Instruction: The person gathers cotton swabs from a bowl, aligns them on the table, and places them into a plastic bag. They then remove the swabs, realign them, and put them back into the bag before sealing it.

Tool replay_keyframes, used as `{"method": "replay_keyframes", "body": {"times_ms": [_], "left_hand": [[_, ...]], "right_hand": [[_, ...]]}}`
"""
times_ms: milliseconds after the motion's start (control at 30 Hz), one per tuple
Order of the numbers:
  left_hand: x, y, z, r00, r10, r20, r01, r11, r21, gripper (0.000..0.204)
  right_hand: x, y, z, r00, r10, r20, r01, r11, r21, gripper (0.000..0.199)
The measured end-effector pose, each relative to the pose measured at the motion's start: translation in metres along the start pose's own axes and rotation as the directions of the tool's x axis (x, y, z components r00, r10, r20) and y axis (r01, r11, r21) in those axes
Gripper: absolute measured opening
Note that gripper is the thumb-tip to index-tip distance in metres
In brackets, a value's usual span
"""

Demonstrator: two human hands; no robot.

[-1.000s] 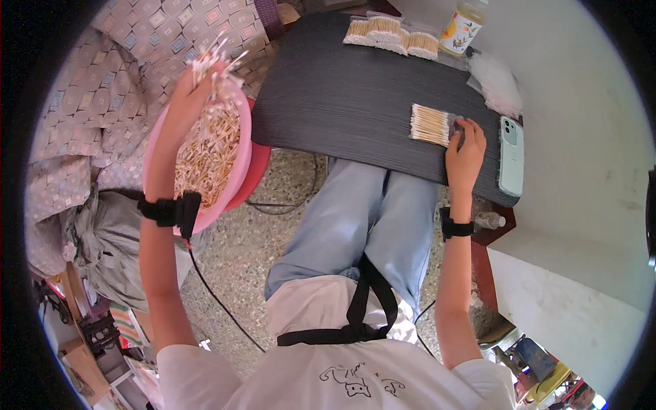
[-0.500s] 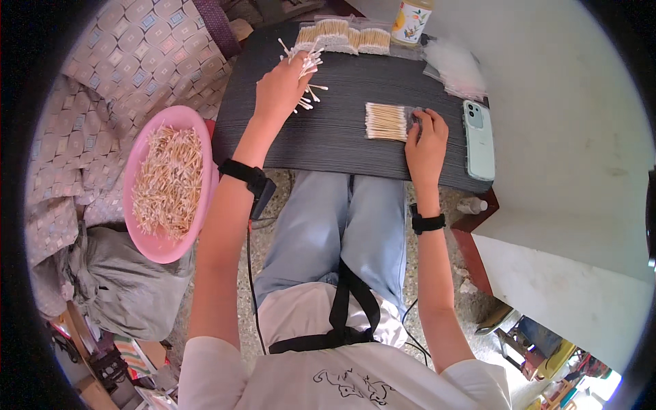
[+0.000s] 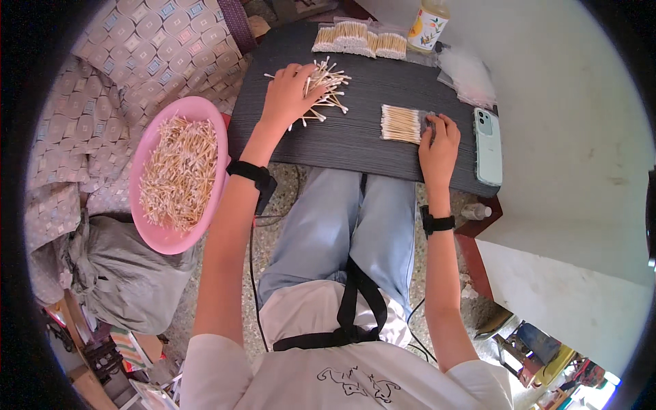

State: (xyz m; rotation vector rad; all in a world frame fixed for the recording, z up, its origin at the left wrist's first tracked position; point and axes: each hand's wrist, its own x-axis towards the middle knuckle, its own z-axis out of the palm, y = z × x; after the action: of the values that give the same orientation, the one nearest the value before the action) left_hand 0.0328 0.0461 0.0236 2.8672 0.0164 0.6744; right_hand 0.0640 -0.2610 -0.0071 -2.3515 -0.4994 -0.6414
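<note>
On the dark table, my left hand (image 3: 288, 96) curls round part of a loose, criss-crossed heap of cotton swabs (image 3: 331, 85). Its thumb and fingers are bent, with swabs between them; others stick out past the hand. My right hand (image 3: 439, 144) holds the right end of a small clear bag of cotton swabs (image 3: 400, 124), its fingers closed on the plastic. The swabs in that bag lie side by side in a neat row, and the bag rests flat on the table.
Left of the table, a pink basin (image 3: 222, 140) holds many loose swabs. Filled swab bags (image 3: 352, 37) lie along the far edge beside a bottle (image 3: 428, 26). Clear empty bags (image 3: 467, 75) and a pale green phone (image 3: 487, 147) lie at the right, near the wall.
My left hand has come down and nearer with its bunch of swabs, which now spread over the table. My right hand stays at the bag's end. The whole view has shifted slightly.
</note>
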Motion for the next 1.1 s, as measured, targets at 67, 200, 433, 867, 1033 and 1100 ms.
{"method": "replay_keyframes", "body": {"times_ms": [67,200,433,867,1033,1100], "left_hand": [[-0.006,0.0,-0.002,0.999,-0.034,0.012,0.034,0.999,-0.025,0.053],[-0.024,0.004,-0.006,0.997,-0.054,-0.06,0.056,0.998,0.04,0.076],[-0.046,0.002,0.007,0.994,-0.065,-0.085,0.063,0.998,-0.027,0.096],[-0.03,-0.002,0.02,0.991,-0.071,-0.115,0.06,0.993,-0.098,0.069],[-0.034,-0.001,0.018,0.995,-0.073,-0.075,0.065,0.993,-0.098,0.054],[-0.036,-0.004,0.019,0.994,-0.08,-0.07,0.071,0.99,-0.121,0.049]], "right_hand": [[0.001,0.001,-0.001,1.0,-0.013,0.001,0.013,1.0,-0.012,0.021],[0.003,0.003,-0.003,1.0,-0.021,0.004,0.021,0.999,-0.029,0.021],[0.009,0.002,-0.007,1.0,-0.001,-0.018,0.001,0.999,0.039,0.026],[0.02,-0.093,0.026,0.913,-0.323,0.249,0.263,0.933,0.246,0.044],[0.029,-0.113,0.058,0.908,-0.207,0.364,0.233,0.972,-0.027,0.056],[0.034,-0.117,0.065,0.898,-0.215,0.384,0.25,0.967,-0.043,0.053]]}}
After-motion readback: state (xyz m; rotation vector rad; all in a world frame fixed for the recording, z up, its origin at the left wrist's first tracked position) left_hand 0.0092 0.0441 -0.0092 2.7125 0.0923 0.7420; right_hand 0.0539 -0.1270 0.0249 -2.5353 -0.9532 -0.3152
